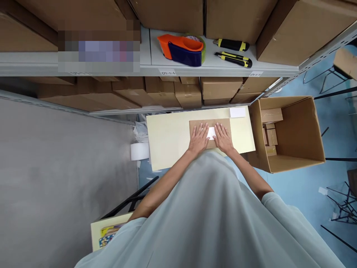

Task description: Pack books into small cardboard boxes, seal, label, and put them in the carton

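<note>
A flat brown cardboard box (211,122) lies on the pale yellow tabletop (170,141) in front of my body. On its upper face is a white label (211,133). My left hand (199,137) rests flat on the left part of the box, fingers stretched out, its thumb side by the label's left edge. Over on the right part, my right hand (222,136) lies flat too, touching the label's right edge. Neither hand grips anything. A small stack of white labels or paper (237,112) sits near the table's far right corner.
A large open carton (301,130) holding several small boxes stands right of the table. On the shelf (152,48) above are an orange and blue tape dispenser (182,50) and two utility knives (233,44). Left of the table is a white roll (140,151).
</note>
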Motion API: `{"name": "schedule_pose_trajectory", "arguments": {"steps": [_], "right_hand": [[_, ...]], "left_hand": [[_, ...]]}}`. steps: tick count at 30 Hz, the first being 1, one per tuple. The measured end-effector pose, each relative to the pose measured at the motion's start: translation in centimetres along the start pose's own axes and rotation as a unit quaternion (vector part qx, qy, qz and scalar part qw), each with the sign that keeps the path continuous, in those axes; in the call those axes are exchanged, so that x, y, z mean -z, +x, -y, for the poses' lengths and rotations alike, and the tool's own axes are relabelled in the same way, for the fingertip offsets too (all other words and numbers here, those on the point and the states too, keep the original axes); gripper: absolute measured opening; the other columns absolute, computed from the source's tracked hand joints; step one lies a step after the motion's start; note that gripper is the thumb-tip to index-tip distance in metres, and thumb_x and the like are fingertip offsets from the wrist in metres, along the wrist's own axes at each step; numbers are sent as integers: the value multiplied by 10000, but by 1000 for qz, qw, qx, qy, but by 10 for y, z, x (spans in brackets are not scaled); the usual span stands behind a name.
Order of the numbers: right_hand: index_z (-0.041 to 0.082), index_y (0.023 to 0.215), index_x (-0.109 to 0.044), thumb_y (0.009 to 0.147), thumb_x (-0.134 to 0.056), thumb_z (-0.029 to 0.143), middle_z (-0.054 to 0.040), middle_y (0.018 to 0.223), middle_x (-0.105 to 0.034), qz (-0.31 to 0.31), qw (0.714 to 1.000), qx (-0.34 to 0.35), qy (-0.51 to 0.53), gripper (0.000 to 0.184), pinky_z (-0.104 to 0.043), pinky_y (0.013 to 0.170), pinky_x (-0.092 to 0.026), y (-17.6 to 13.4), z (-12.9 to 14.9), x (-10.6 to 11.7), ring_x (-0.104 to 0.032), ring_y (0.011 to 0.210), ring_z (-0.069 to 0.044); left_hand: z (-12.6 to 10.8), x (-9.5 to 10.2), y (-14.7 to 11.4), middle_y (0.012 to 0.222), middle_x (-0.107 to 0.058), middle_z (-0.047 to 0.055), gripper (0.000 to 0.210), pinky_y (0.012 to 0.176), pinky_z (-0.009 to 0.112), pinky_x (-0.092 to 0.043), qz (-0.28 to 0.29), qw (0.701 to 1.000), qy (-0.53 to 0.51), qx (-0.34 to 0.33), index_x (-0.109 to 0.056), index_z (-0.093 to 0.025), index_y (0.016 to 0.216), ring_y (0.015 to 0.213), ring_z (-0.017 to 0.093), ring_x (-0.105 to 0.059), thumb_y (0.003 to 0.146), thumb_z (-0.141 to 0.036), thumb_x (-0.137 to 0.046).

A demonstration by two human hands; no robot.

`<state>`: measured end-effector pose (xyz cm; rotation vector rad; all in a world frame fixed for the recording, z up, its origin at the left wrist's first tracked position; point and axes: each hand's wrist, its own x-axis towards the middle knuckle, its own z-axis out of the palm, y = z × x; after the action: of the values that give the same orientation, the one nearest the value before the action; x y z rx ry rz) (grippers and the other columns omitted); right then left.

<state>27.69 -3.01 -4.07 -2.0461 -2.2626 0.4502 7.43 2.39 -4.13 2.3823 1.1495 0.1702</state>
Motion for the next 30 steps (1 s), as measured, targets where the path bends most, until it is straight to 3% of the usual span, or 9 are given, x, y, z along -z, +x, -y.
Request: {"name": "schedule_pose_trajectory", "arguments": {"steps": [3, 11, 20, 27, 30], "right_hand": [[95, 1754, -259, 1166, -225, 424, -114, 1833, -207, 17, 1000, 19, 15, 675, -512, 1400, -137, -1, 4, -3, -157, 1719, -284], [101, 1769, -197, 1158, -213, 418, -109, 1836, -183, -5, 999, -14, 52, 689, -571, 1397, -129, -8, -29, 3, -115, 1726, -302], [131, 1765, -242, 1162, -242, 411, -90, 1829, -231, 16, 997, 42, 62, 665, -534, 1403, -134, 1, 3, -10, -141, 1723, -279], [137, 1776, -192, 1163, -210, 417, -86, 1837, -189, -12, 997, -9, 71, 675, -583, 1397, -112, -11, -34, 1, -114, 1725, -307], [119, 1773, -196, 1162, -204, 413, -94, 1838, -185, -9, 998, -6, 62, 678, -572, 1399, -120, -10, -33, 3, -113, 1726, -306]], "left_hand": [[0, -6, -2, 1826, -228, 102, 714, 1398, 604, -22, 10, 1000, -12, 9, -268, -121, 1756, 1725, 320, -91, 1114, -434, -298], [19, -2, -16, 1828, -224, 118, 711, 1393, 622, 13, -10, 998, -22, 51, -246, -125, 1761, 1729, 309, -53, 1114, -419, -288], [-8, -7, -6, 1826, -233, 104, 701, 1393, 619, -17, 16, 999, -14, 31, -272, -130, 1756, 1727, 322, -76, 1122, -428, -287], [12, 1, -21, 1835, -206, 111, 717, 1388, 641, 3, 6, 997, -10, 79, -205, -132, 1772, 1729, 328, -47, 1119, -417, -285], [6, 1, -19, 1837, -192, 116, 721, 1388, 643, 10, -1, 997, -9, 78, -171, -127, 1777, 1729, 329, -49, 1116, -394, -286]]}}
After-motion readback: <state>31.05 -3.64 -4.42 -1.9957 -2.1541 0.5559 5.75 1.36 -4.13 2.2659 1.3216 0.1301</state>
